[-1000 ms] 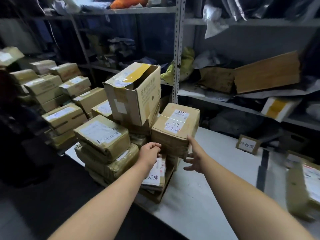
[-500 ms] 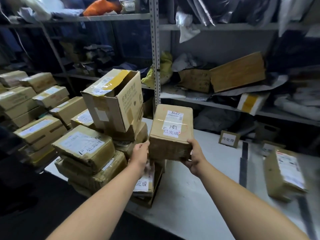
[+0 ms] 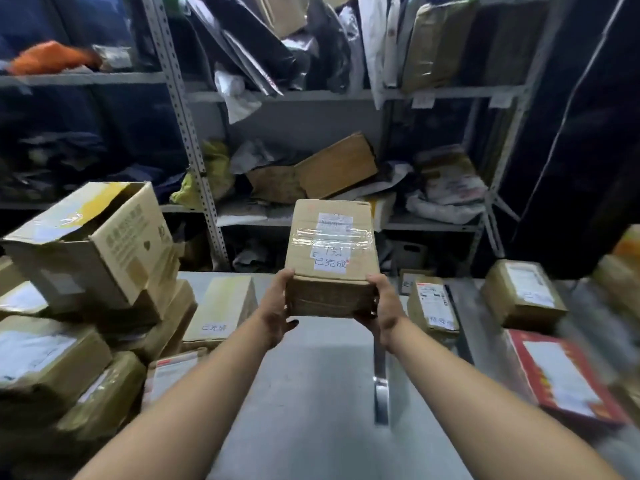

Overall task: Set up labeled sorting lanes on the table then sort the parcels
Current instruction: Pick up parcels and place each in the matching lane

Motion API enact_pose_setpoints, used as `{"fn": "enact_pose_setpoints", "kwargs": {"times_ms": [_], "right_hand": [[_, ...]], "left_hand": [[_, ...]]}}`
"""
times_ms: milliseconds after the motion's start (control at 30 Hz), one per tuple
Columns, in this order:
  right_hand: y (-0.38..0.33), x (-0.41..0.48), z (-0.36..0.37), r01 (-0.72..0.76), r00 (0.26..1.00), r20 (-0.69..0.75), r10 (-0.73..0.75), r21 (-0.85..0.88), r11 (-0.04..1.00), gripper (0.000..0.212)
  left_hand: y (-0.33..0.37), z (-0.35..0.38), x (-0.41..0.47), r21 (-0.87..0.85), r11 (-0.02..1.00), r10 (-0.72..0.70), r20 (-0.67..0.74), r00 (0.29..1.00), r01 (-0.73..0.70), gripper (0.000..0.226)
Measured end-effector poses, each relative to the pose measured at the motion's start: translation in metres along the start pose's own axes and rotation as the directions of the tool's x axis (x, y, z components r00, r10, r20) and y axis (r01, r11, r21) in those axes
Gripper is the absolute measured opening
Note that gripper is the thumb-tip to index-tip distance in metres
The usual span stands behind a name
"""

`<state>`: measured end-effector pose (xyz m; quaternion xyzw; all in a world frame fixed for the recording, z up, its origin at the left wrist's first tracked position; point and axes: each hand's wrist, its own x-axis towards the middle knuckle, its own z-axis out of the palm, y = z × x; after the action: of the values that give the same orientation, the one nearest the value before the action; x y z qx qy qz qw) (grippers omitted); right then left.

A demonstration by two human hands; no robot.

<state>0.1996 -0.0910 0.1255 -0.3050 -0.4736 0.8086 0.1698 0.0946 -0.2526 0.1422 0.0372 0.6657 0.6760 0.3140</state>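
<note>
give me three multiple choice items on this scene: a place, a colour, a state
1. The brown cardboard parcel with white labels is: A on the grey table; B held above it by left hand and right hand; C under it.
2. The flat white-topped parcel at right has a border: A green; B red; C blue.
3. The held parcel's top is: A torn open; B crushed; C taped shut.
B: hands grip its sides. B: red edge shows. C: clear tape crosses it.
</note>
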Motion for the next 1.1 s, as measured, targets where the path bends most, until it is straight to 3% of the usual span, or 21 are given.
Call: {"fn": "enact_pose_setpoints", "kwargs": {"times_ms": [233, 400, 567, 700, 867, 1100], "right_hand": [[-0.054, -0.016, -0.136, 0.103, 0.989, -0.105, -0.105, -0.031, 0.994, 0.023], [-0.089, -0.025, -0.243, 0.172, 0.974, -0.144, -0.174, -0.026, 0.985, 0.037], [-0.105, -0.032, -0.330, 0.200, 0.955, -0.208, -0.213, -0.083, 0.976, 0.060], [-0.109, -0.038, -0.379, 0.170, 0.946, -0.256, -0.198, -0.129, 0.977, 0.072], [-0.095, -0.034, -0.413, 0.077, 0.951, -0.289, -0.109, -0.118, 0.990, 0.071], [-0.072, -0.040, -0.436, 0.055, 0.957, -0.274, -0.092, -0.141, 0.988, 0.072]], "left_hand": [[-0.025, 0.152, -0.015, -0.104, 0.994, 0.045, 0.108, 0.993, -0.034, 0.024], [-0.040, 0.267, -0.034, -0.187, 0.981, 0.083, 0.220, 0.972, -0.041, 0.024], [-0.064, 0.348, -0.048, -0.146, 0.989, 0.045, 0.233, 0.971, -0.011, 0.016], [-0.083, 0.386, -0.060, -0.123, 0.992, -0.005, 0.269, 0.963, 0.040, 0.019], [-0.100, 0.408, -0.067, -0.040, 0.998, -0.040, 0.269, 0.962, 0.053, 0.022], [-0.117, 0.408, -0.060, 0.162, 0.986, -0.039, 0.372, 0.927, -0.023, 0.030]]}}
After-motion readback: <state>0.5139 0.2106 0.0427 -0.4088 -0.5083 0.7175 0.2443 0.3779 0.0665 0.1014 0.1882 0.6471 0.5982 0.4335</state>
